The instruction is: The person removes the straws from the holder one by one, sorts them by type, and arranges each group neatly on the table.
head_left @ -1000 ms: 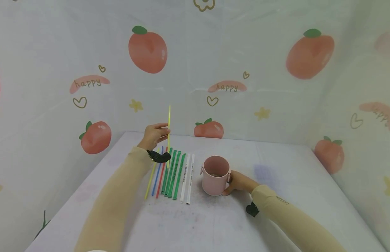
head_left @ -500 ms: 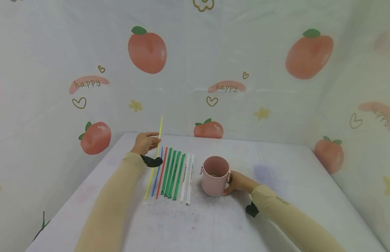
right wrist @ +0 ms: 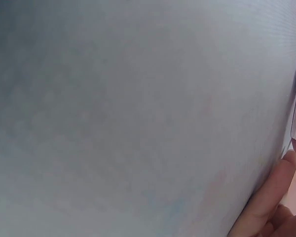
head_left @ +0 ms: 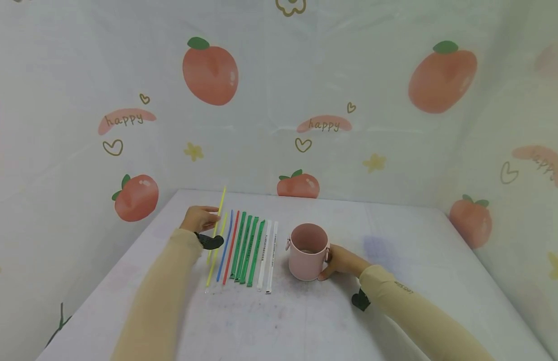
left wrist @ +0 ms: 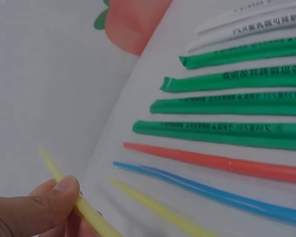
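My left hand [head_left: 199, 218] pinches a yellow straw [head_left: 221, 199] between thumb and fingers. The straw is tilted, just left of a row on the table. In the left wrist view, the thumb presses on the held yellow straw [left wrist: 92, 216]. That row has another yellow straw [head_left: 212, 271], a blue straw [head_left: 224, 254], a red straw [head_left: 231, 251], several green-wrapped straws [head_left: 246, 250] and two white-wrapped straws [head_left: 271, 258]. To their right stands an upright pink bucket [head_left: 303, 264] with small side rings. My right hand [head_left: 345, 260] grips its right side; some fingers are hidden.
A white cloth covers the table [head_left: 279, 331]. Behind it hangs a white backdrop [head_left: 260, 100] printed with peaches. In the right wrist view, pale cloth fills most of the frame, with fingers at the right edge.
My left hand has moved left and down toward the table, carrying the yellow straw from above the row to its left side. The right hand and bucket have stayed put.
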Tool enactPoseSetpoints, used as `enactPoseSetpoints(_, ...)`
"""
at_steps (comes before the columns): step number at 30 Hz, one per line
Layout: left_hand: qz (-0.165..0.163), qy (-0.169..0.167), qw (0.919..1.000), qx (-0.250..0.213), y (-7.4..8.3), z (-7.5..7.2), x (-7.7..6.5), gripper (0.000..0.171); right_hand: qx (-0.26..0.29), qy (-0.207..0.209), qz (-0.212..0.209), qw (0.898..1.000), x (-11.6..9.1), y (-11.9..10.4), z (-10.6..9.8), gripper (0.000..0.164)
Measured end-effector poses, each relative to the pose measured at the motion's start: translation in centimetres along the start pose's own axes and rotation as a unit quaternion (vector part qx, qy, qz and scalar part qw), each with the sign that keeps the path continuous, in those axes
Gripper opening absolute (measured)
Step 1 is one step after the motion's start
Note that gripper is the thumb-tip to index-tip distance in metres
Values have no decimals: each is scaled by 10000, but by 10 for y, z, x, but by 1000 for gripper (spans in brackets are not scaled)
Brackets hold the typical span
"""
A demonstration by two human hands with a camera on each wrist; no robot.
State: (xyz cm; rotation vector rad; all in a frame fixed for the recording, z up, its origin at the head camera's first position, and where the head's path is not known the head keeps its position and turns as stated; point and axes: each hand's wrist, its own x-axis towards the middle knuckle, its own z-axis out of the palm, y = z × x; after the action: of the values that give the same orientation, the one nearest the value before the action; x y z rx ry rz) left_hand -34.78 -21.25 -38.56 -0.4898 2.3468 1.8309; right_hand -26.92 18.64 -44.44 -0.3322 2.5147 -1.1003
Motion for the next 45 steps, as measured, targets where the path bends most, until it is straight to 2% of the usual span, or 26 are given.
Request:
enactPoseSetpoints(9,-31,121,9990,431,-22,-1,4,41,-11,-74,-211,9997,0,0,-1,91)
enactPoseSetpoints(17,-159,137,9981,585,-37,-1,8,39,-22,-52,-80,10000,1,1,0,93)
enactPoseSetpoints(29,-295,443,9932,1039,-42,3,8,34,-48,6,-9,10000,0,0,0,89)
enactPoseSetpoints(39,-271,537,9916,1143,-42,4,9,34,-20,-20,-42,10000,-1,-1,0,87)
enactPoseSetpoints(45,-186,485,9902,1294,-44,3,7,34,-40,-21,22,10000,-3,-3,1,88)
